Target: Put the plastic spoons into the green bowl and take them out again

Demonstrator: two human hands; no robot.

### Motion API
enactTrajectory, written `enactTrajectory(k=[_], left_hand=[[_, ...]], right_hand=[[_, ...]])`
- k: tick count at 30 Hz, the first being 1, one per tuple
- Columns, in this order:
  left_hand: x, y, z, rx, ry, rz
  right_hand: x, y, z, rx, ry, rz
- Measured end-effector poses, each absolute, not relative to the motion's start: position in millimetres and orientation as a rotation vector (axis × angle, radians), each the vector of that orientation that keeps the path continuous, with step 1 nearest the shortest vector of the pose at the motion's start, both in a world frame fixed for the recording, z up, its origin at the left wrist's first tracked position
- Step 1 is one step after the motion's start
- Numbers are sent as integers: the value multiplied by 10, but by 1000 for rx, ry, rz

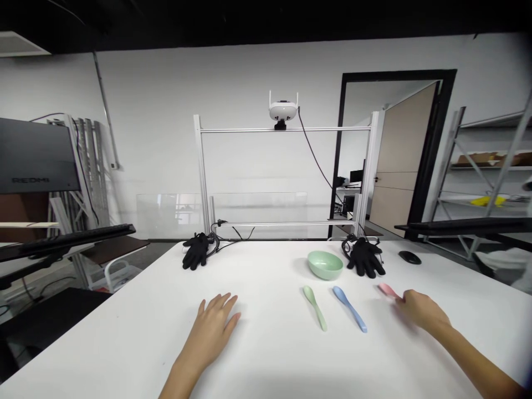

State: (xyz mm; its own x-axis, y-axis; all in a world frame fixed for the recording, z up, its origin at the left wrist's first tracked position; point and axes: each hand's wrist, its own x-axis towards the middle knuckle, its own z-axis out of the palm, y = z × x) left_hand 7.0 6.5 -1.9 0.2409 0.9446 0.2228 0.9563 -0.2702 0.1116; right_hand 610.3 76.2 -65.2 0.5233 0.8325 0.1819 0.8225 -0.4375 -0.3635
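My right hand [421,310] is closed around the handle of a pink spoon [388,290], whose bowl end points up and to the left. Left of it, a blue spoon [349,308] and a light green spoon [315,308] lie side by side on the white table [266,354]. Just beyond them stands a green bowl [325,266]; from this angle nothing shows inside it. On the left part of the table my left hand [214,324] rests palm down with its fingers spread, holding nothing.
Black gloves lie at the back left [196,250] and back right [366,257], the right glove close beside the bowl. A black mouse [409,257] sits farther right. Along the rear edge rises a metal frame [286,224] carrying a white device [283,110] with a hanging cable.
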Motion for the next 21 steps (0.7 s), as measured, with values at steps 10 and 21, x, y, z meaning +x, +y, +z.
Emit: enactTrajectory(k=[10,21], left_hand=[[81,61,-69,-2452,-1860,-406],[49,1,-39,-2446,-1883,-409]], right_hand=[[5251,976,143,-2276,-1610,-7],[4653,1531,161,-2221,-1683,73]])
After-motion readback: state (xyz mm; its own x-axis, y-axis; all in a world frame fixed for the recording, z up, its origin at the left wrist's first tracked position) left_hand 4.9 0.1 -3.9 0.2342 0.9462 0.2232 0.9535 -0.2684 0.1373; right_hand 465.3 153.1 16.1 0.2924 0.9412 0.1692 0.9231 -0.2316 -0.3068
